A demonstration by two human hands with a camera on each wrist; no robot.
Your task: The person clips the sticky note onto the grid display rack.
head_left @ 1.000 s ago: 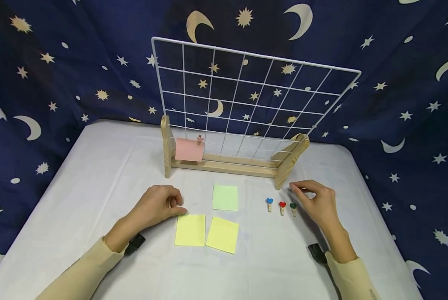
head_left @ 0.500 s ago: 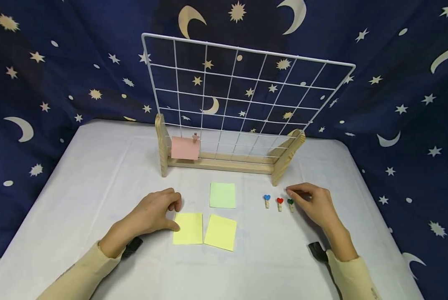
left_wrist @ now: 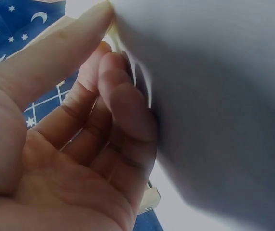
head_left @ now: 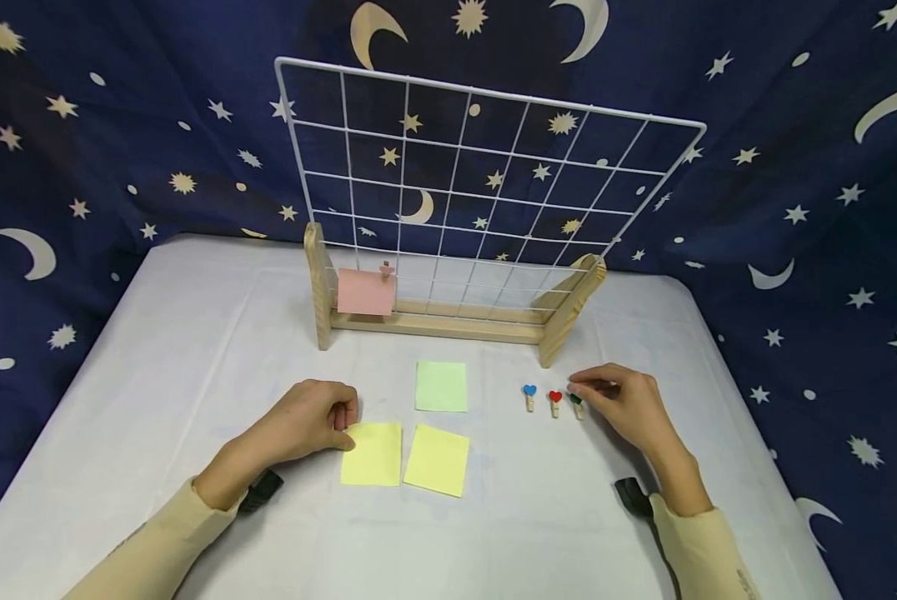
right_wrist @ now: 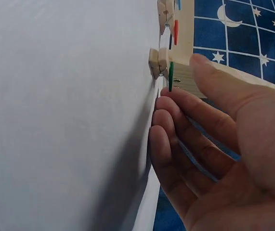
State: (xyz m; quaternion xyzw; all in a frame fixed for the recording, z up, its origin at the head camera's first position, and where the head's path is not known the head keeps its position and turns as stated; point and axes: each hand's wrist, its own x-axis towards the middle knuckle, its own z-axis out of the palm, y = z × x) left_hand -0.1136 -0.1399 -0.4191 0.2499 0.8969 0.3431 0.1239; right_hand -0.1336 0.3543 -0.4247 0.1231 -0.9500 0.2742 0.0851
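My left hand (head_left: 309, 421) is at the left edge of a yellow sticky note (head_left: 372, 455), thumb and index finger pinching its upper left corner. In the left wrist view, the thumb (left_wrist: 55, 53) meets a thin yellow edge close to the index fingertip. A second yellow sticky note (head_left: 437, 461) lies to its right, with a green sticky note (head_left: 441, 387) behind. My right hand (head_left: 624, 404) hovers at the green-heart clothespin (right_wrist: 164, 65), thumb and fingers apart around its heart end. Red-heart (head_left: 555, 403) and blue-heart (head_left: 529, 397) clothespins lie to the left.
Behind the notes stands a white wire grid (head_left: 486, 150) on a wooden base (head_left: 437, 327). A pink note (head_left: 366, 292) hangs at its lower left from a pink clothespin (head_left: 386, 270). The table has a white cloth (head_left: 231, 333); a starry blue curtain (head_left: 156, 108) surrounds it.
My left thumb has drawn in toward the index finger at the yellow note's edge. My right hand has moved slightly closer to the green-heart clothespin. The head view has shifted a little.
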